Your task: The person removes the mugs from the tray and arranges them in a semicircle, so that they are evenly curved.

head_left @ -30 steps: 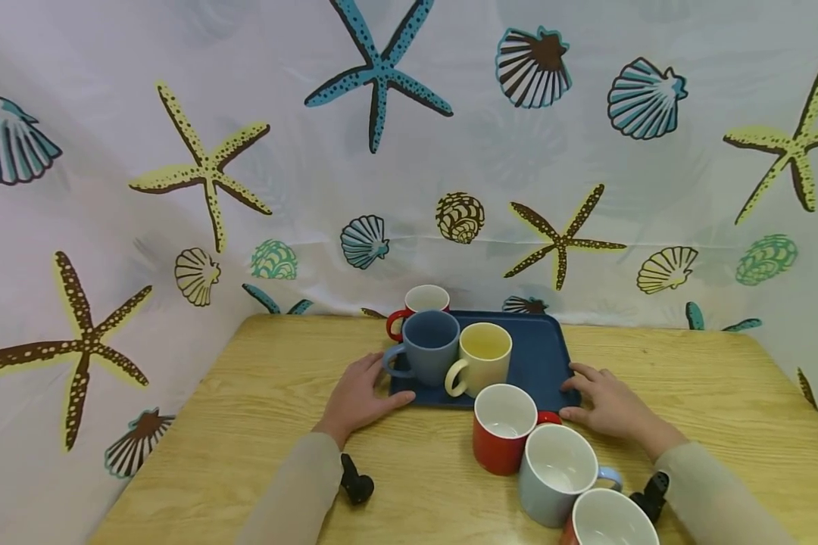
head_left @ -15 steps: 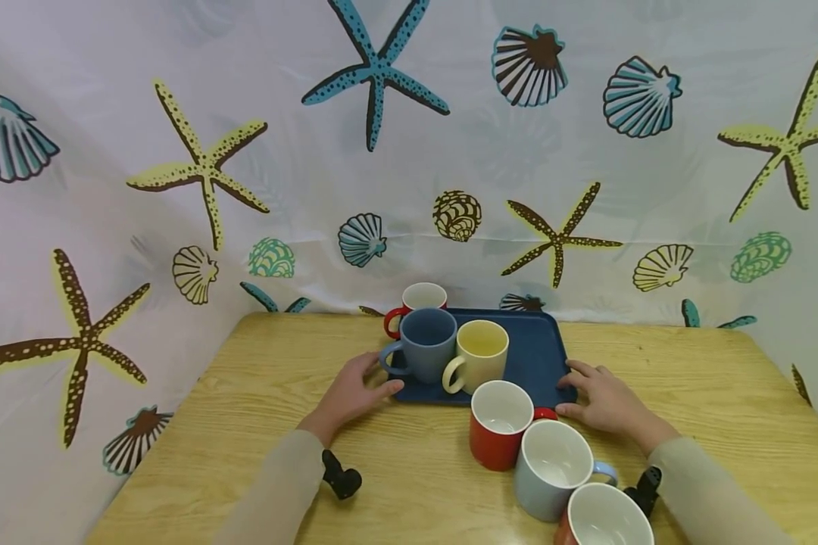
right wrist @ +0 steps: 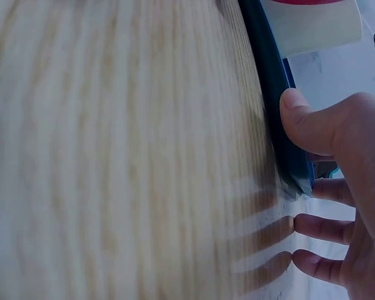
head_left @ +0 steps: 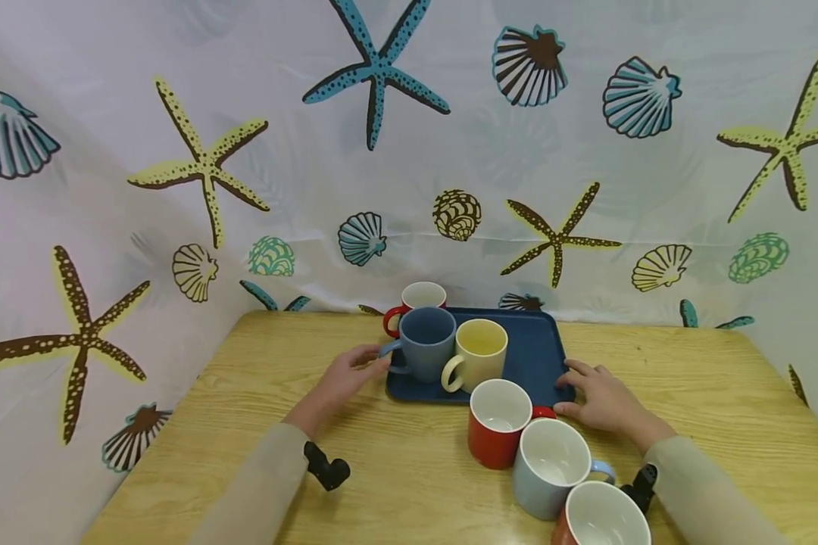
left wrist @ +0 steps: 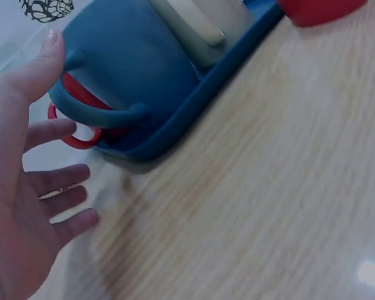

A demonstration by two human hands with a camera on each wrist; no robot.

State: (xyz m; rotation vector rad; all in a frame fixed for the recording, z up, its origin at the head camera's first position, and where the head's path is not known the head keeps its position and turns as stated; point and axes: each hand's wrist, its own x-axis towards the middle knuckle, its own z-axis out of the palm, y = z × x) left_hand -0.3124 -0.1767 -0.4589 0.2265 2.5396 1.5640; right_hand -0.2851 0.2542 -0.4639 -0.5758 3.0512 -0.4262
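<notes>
a pale cloth printed with starfish and shells fills the far side and runs off the frame. the wooden tabletop lies before it, its near edge cut off. near its far edge sits the blue tray, its left part largely hidden by mugs. the blue mug stands upright on the tray's left side, its handle to the left. just right of it is the yellow mug, also on the tray. the far red mug is mostly concealed behind the blue one, so where its base rests is hard to tell. off the tray, the near red mug overlaps the near rim in view; the light blue mug partly covers its handle, and nearer still the orange-red mug is cut off at the bottom. the left hand is spread wide by the blue mug's handle; whether it touches is unclear. the right hand is loosely spread about the tray's near right corner, thumb against the rim. one black device sits by the left wrist, and another black device by the right, partly hidden.
</notes>
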